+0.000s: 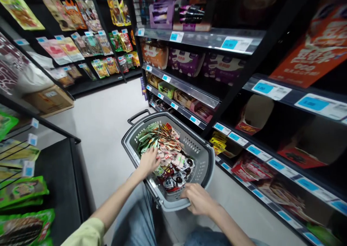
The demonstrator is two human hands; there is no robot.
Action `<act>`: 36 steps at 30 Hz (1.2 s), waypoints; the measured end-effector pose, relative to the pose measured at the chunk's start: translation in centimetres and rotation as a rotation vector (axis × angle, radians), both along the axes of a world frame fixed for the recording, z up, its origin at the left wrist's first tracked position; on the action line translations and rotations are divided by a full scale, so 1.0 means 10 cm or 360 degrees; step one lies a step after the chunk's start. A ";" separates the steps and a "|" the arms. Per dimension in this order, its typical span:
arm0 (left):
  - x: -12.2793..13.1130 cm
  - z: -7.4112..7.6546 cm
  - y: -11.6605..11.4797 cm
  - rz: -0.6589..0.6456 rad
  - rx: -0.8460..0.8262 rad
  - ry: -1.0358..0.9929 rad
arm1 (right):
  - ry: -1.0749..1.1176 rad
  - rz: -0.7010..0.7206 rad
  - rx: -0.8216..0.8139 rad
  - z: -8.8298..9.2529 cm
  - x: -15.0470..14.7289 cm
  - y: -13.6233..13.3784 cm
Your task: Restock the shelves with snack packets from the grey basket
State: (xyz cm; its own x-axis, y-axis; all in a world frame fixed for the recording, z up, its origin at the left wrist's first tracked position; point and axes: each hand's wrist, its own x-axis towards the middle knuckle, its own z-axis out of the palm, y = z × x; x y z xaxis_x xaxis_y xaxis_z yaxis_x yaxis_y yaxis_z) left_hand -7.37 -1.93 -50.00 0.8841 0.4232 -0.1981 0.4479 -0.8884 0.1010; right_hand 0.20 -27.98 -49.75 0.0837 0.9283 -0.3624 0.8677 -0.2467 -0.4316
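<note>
A grey shopping basket (202, 166) with a dark rim stands in front of my knees, its handle folded out at the far end. My right hand (199, 198) is closed around the near right edge of its rim. Inside lie many small snack packets: green and orange ones (149, 136) bunched at the far side, pale ones (173, 157) in the middle, and dark, shiny ones (177, 179) nearest me. Reaching over the left rim, my left hand (149, 162) rests with its fingers stretched out on the green and pale packets. Its fingertips are partly hidden among them.
Shelves with boxed snacks (187, 61) and blue price tags run along the right. Bagged snacks (65, 49) fill the far left shelving. A low black rack (63, 173) holds green packs close on the left. A cardboard box (50, 99) sits on the floor.
</note>
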 end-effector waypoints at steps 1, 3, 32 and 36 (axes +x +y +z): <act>0.13 -0.04 0.15 0.0071 0.0071 0.0057 | 0.0015 -0.0025 -0.0015 0.01 -0.02 0.05; 0.35 -0.16 0.37 0.0194 0.0130 0.0170 | 0.0043 -0.0068 -0.0054 0.05 -0.06 0.14; 0.44 1.00 0.80 -0.0198 0.0044 -0.0369 | 0.1009 -0.0722 0.0311 0.10 0.18 0.17; 0.76 1.06 0.56 -0.0560 -0.0971 -0.0651 | 0.1159 -0.1555 0.1062 0.26 0.40 0.24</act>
